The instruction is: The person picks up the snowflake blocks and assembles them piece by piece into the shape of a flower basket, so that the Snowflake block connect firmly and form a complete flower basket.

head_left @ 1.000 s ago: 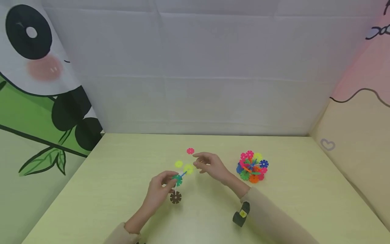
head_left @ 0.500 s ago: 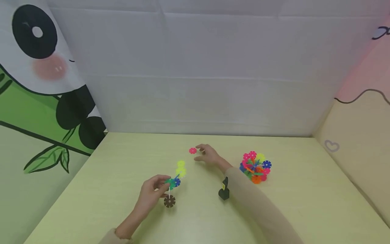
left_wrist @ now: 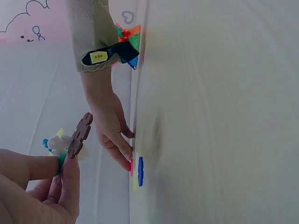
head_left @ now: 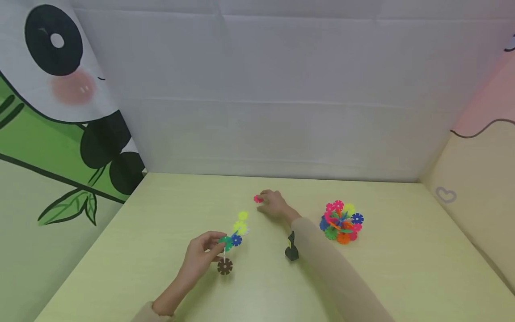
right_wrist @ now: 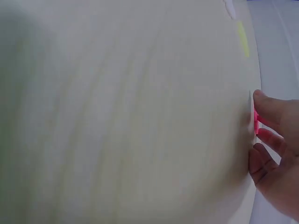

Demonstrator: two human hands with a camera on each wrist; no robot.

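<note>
In the head view my left hand point(head_left: 203, 250) pinches a green notched flower disc point(head_left: 226, 243) between thumb and fingers. It is joined to others; a brown disc point(head_left: 225, 266) hangs below on a white one, and a blue edge shows above. The left wrist view shows the brown disc point(left_wrist: 80, 135) tilted, clear of the table. My right hand point(head_left: 276, 205) reaches to the far middle of the table, its fingertips over a pink disc point(head_left: 256, 199) and partly covering it. In the right wrist view the pink disc point(right_wrist: 256, 122) shows between the fingers.
Two yellow discs point(head_left: 242, 215), a blue disc point(head_left: 236, 240) and a partly hidden white disc point(head_left: 246, 231) lie between the hands. A ball of many-coloured joined discs point(head_left: 342, 222) sits to the right. A white wall point(head_left: 281, 134) closes off the table's back.
My right hand has moved away and slightly left until its fingers came over the pink disc. The left hand drew back toward me with the joined discs, uncovering the blue disc.
</note>
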